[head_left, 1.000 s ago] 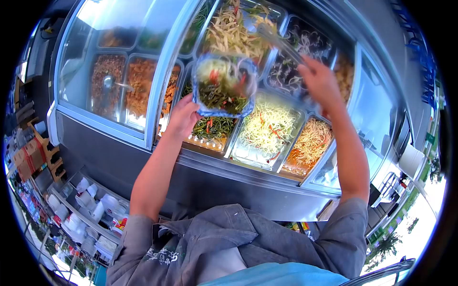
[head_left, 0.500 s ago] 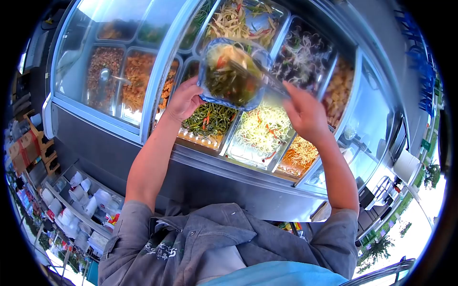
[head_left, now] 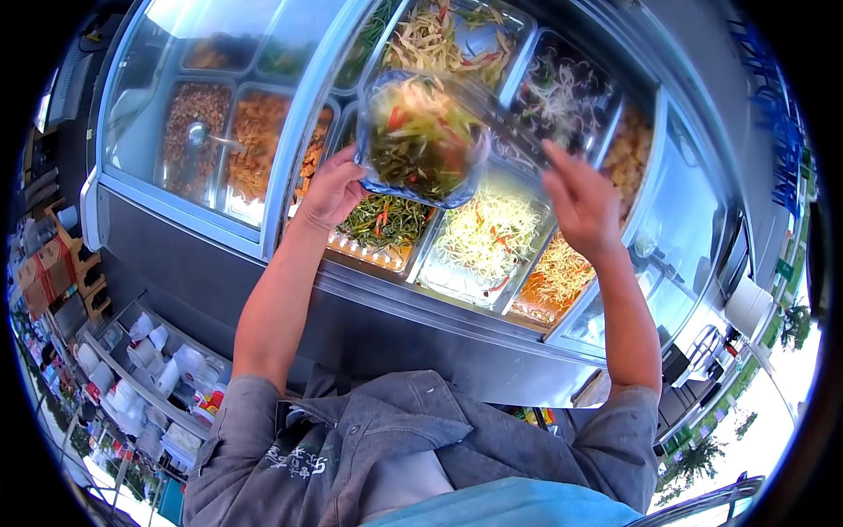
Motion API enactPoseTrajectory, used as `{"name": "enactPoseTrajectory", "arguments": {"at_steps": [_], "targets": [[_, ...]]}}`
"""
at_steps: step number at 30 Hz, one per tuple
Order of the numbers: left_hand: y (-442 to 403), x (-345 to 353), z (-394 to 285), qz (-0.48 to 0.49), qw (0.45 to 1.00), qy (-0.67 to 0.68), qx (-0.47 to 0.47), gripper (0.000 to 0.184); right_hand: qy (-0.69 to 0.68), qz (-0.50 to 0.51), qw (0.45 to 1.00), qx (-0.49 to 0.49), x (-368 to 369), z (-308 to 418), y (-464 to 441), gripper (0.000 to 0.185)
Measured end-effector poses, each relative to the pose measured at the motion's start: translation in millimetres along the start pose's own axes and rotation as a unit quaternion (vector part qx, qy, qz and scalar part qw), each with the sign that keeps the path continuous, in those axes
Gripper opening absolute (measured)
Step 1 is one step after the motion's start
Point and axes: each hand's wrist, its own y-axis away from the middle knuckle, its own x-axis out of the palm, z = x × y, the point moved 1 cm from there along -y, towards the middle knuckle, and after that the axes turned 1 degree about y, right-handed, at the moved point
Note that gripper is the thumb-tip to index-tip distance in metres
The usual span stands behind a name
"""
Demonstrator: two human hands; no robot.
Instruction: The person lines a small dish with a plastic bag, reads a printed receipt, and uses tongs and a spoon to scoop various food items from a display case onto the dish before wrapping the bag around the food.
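Observation:
My left hand (head_left: 334, 186) is closed on the left edge of a blue-and-white bowl (head_left: 465, 195), held over the food trays. Dark green seaweed-like strips, pale shreds and red pepper pieces (head_left: 426, 140) fill it. In my right hand (head_left: 584, 206) is a pair of tongs (head_left: 514, 127), gripped at the near end and pointing up and left. Their far ends blur above the bowl's upper right side, so I cannot tell whether they pinch anything. Below the bowl lie a tray of dark green strips (head_left: 386, 221) and a tray of pale shredded vegetable (head_left: 487, 233).
More trays hold orange shreds (head_left: 558, 277), onion-like strips (head_left: 562, 97) and yellowish chunks (head_left: 628, 149). A sliding glass pane (head_left: 211, 114) covers the left trays, with its frame (head_left: 307, 114) beside my left arm. The metal counter edge (head_left: 421, 312) runs beneath both forearms.
The tongs and my right hand have moved right, away from the middle of the bowl. Pale shreds and red pieces now show more on top. The bowl has shifted slightly left.

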Motion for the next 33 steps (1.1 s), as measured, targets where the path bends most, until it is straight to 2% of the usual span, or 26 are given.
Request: {"name": "enactPoseTrajectory", "arguments": {"at_steps": [4,7,8,11,15,18,20,21,23,24,25,27,28,29,31,33], "targets": [[10.8,6.8,-1.2,-0.013,1.000,-0.015,0.012,0.041,0.092,-0.029,0.994,-0.048,3.3,4.5,-1.0,0.046],[14.2,15.3,0.4,-0.033,0.999,0.007,0.019,0.041,0.132,-0.006,0.990,-0.056,12.0,11.6,7.8,0.047],[12.8,-1.4,5.7,0.001,1.000,0.012,0.020,0.049,0.138,0.003,0.990,-0.041,8.2,15.3,9.1,0.049],[17.3,-6.5,7.3,0.045,0.998,0.031,0.020,0.047,0.121,-0.037,0.991,-0.046,-6.1,28.6,12.3,0.050],[29.3,8.0,2.0,0.042,0.998,0.034,0.035,0.047,0.097,-0.045,0.994,-0.017,-26.2,52.6,18.9,0.049],[38.5,6.5,-1.8,0.046,0.998,0.023,0.029,0.048,0.030,-0.073,0.997,0.004,-23.4,62.3,22.2,0.044],[49.5,12.1,-3.9,0.022,0.999,0.009,0.028,0.048,-0.110,-0.104,0.982,0.112,-9.5,55.6,27.7,0.040],[59.4,17.6,-6.3,0.011,0.999,0.007,0.030,0.049,-0.151,-0.086,0.962,0.209,2.3,49.2,31.9,0.038],[74.3,-5.9,2.6,0.012,0.999,0.012,0.029,0.051,-0.094,-0.087,0.945,0.300,38.7,30.5,29.8,0.040],[92.9,22.0,-6.5,-0.040,0.998,0.015,0.037,0.041,-0.078,-0.084,0.944,0.309,66.2,11.8,39.1,0.038],[108.6,26.2,-9.2,-0.040,0.998,0.009,0.040,0.041,-0.059,-0.081,0.943,0.317,88.4,-4.7,49.3,0.036],[138.1,28.3,-11.3,-0.084,0.996,0.021,0.038,0.041,-0.093,-0.137,0.947,0.277,116.1,2.3,57.8,0.037],[155.4,23.8,-12.0,-0.063,0.997,0.016,0.040,0.046,-0.126,-0.178,0.940,0.263,132.6,9.0,64.8,0.040],[174.8,19.2,-12.8,-0.064,0.997,0.014,0.037,0.046,-0.163,-0.157,0.928,0.295,146.1,11.1,72.3,0.041],[200.8,16.3,-11.7,-0.056,0.997,0.018,0.044,0.062,-0.122,-0.152,0.909,0.368,177.8,11.4,87.7,0.039],[227.7,24.5,-11.7,-0.066,0.997,0.022,0.045,0.061,-0.132,-0.144,0.879,0.436,166.7,25.9,85.4,0.040]]}}
